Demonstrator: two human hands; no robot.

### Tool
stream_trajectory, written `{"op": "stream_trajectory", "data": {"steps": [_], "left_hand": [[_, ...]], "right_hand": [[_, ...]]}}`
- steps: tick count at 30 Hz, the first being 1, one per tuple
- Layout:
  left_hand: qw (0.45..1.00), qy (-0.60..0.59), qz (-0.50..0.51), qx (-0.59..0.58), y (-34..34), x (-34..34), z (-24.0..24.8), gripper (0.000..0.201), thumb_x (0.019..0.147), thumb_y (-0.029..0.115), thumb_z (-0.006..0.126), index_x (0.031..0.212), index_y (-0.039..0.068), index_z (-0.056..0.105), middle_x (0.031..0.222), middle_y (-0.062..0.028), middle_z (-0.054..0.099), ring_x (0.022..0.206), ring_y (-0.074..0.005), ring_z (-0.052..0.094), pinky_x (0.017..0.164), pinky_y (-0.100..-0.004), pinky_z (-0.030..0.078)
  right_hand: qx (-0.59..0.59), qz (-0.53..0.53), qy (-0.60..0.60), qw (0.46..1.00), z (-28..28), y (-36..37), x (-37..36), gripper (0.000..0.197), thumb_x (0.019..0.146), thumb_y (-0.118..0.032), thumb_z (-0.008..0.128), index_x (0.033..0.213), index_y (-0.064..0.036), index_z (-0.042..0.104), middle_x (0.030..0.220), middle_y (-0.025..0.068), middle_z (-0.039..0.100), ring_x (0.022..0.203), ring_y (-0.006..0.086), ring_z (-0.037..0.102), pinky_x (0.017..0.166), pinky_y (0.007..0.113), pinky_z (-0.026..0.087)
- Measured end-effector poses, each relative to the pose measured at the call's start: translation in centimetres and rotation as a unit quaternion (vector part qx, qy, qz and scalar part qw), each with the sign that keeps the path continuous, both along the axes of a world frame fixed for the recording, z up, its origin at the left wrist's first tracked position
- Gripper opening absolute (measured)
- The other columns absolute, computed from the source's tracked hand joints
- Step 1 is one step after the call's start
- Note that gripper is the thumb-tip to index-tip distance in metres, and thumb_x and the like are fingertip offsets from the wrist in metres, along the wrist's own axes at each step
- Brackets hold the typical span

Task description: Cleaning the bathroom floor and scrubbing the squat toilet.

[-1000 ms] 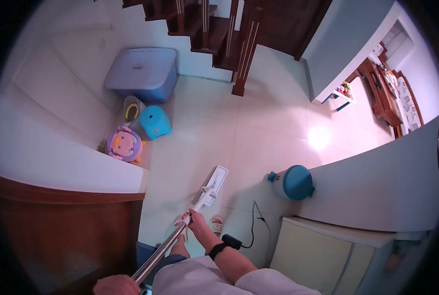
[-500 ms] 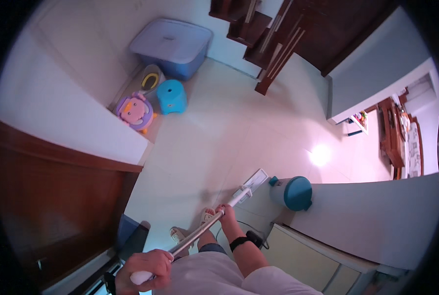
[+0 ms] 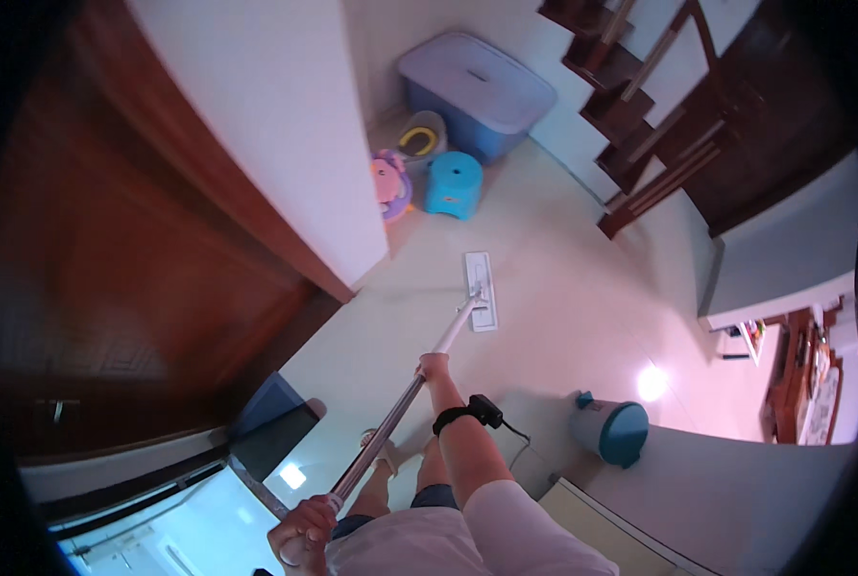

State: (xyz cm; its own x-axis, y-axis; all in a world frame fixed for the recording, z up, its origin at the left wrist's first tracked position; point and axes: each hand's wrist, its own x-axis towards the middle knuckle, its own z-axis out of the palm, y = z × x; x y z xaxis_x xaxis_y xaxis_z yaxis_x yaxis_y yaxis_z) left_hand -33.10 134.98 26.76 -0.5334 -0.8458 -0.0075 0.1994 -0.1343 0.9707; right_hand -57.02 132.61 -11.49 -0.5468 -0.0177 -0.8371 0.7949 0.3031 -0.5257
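A flat mop (image 3: 379, 437) with a metal pole slants away from me, from lower left to the middle of the view. Its white rectangular head (image 3: 482, 312) lies flat on the pale tiled floor. Near my body, my left hand (image 3: 304, 533) is wrapped round the top end of the handle. Farther down the pole, my right hand (image 3: 434, 366) grips it just below the white lower section. A black strap with a small box and a cable (image 3: 484, 411) sits on my right wrist.
Beyond the mop stand a blue stool (image 3: 455, 185), a purple and pink child's potty (image 3: 390, 185) and a large lidded bin (image 3: 477, 91). To the right is a grey pail with a teal lid (image 3: 624, 432). Dark wooden stairs (image 3: 630, 134) rise at the back.
The mop head has moved away from the teal-lidded pail, forward and left across the floor. My view has turned left, and my right arm reaches farther ahead. Both hands keep their grip.
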Motion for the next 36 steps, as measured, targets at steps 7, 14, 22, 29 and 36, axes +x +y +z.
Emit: {"op": "stream_trajectory", "data": {"steps": [7, 14, 22, 29, 36], "left_hand": [[0.832, -0.462, 0.263, -0.159, 1.1, 16.0, 2.0, 0.015, 0.078, 0.01, 0.052, 0.073, -0.003, 0.055, 0.074, -0.0122, 0.056, 0.072, -0.0246, 0.054, 0.073, -0.0354, 0.042], [0.832, -0.394, 0.315, -0.229, 2.4, 26.5, 9.7, 0.013, 0.071, 0.002, 0.055, 0.083, 0.0, 0.056, 0.071, -0.0111, 0.056, 0.063, -0.023, 0.054, 0.065, -0.0371, 0.044], [0.97, -0.006, 0.02, -0.241, -4.6, 20.7, 12.1, 0.015, 0.069, 0.002, 0.055, 0.085, 0.002, 0.056, 0.069, -0.0099, 0.056, 0.061, -0.0215, 0.053, 0.063, -0.037, 0.044], [0.982, 0.026, -0.141, -0.124, -6.3, 8.1, 6.3, 0.018, 0.068, 0.001, 0.055, 0.086, 0.003, 0.056, 0.068, -0.0089, 0.055, 0.06, -0.0202, 0.052, 0.062, -0.0368, 0.043], [0.967, 0.037, -0.082, -0.237, -4.4, -4.7, 1.2, 0.019, 0.077, 0.005, 0.05, 0.096, 0.004, 0.051, 0.062, -0.0053, 0.048, 0.054, -0.0179, 0.045, 0.056, -0.0365, 0.04]], "right_hand": [[0.06, 0.286, 0.258, 0.921, -4.5, -3.1, 22.6, 0.027, 0.074, -0.018, 0.052, 0.09, -0.0022, 0.037, 0.062, 0.0132, 0.049, 0.061, 0.028, 0.055, 0.05, 0.04, 0.045], [-0.064, 0.332, -0.258, 0.905, 3.1, 0.7, 41.2, 0.04, 0.071, -0.01, 0.054, 0.096, -0.0054, 0.024, 0.067, 0.0125, 0.048, 0.045, 0.0246, 0.052, 0.034, 0.037, 0.043], [-0.268, 0.08, -0.178, 0.944, -0.4, 1.4, 31.8, 0.032, 0.074, -0.045, 0.035, 0.077, -0.0137, 0.044, 0.064, 0.0076, 0.041, 0.048, 0.0256, 0.042, 0.035, 0.04, 0.033], [-0.116, 0.046, -0.017, 0.992, -4.2, -4.7, 7.6, 0.016, 0.068, 0.002, 0.053, 0.071, -0.0069, 0.04, 0.049, 0.0034, 0.037, 0.035, 0.0173, 0.039, 0.033, 0.034, 0.036], [-0.248, 0.142, 0.049, 0.957, -8.1, -7.1, -3.3, 0.018, 0.069, -0.003, 0.053, 0.064, -0.0104, 0.038, 0.052, 0.0015, 0.035, 0.038, 0.0136, 0.035, 0.031, 0.03, 0.028]]}}
